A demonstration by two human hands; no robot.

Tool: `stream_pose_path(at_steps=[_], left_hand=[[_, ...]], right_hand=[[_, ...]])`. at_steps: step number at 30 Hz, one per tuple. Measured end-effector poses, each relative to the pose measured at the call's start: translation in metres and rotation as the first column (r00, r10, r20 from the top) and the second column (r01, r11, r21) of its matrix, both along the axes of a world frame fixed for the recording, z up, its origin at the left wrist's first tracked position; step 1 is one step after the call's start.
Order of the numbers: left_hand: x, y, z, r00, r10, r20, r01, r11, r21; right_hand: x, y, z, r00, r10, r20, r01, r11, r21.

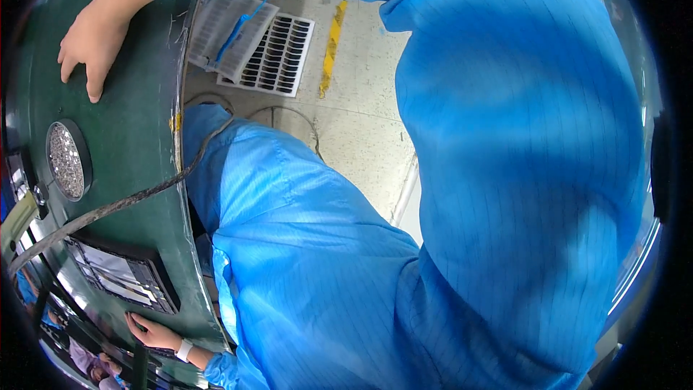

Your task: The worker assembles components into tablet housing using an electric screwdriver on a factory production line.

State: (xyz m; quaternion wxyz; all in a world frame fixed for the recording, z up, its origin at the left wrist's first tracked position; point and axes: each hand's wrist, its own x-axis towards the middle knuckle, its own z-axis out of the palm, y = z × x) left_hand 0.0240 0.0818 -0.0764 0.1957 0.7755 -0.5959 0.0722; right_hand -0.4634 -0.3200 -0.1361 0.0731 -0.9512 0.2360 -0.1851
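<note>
My right hand rests palm down on the green bench top, its fingers apart and nothing in them. Nearest to it is a round, dark-rimmed dish filled with small silvery pieces. At the lower left, my left hand lies at the bench with a white band on its wrist. Its fingers are loosely stretched and seem to hold nothing. Just above that hand sits a flat black-framed device, with silvery strips and panels showing inside. Whether the left fingers touch its frame I cannot tell.
A thick grey cable crosses the bench and hangs over its edge. A pale green handle-like part stands at the far left. On the floor lie a white slotted tray with dark pieces, translucent trays and yellow-black tape.
</note>
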Motion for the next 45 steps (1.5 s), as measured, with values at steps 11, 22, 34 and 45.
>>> stream_pose_path(at_steps=[11,22,34,45], left_hand=[[-0.001,0.005,0.006,1.000,0.008,0.030,-0.008,1.000,-0.013],[-0.004,-0.002,0.004,0.998,-0.053,0.032,0.054,0.998,-0.031],[-0.015,-0.005,0.002,0.998,-0.051,0.027,0.051,0.999,-0.016],[-0.011,-0.012,0.000,0.999,-0.029,0.023,0.029,1.000,0.000]], right_hand=[[0.003,0.019,0.013,0.934,0.071,0.349,0.063,0.931,-0.360],[-0.017,0.051,0.043,0.950,-0.234,-0.209,0.240,0.971,0.006],[-0.074,0.128,0.060,0.694,-0.428,0.579,0.246,0.897,0.368],[-0.121,0.099,0.061,0.341,-0.687,0.641,-0.240,0.595,0.767]])
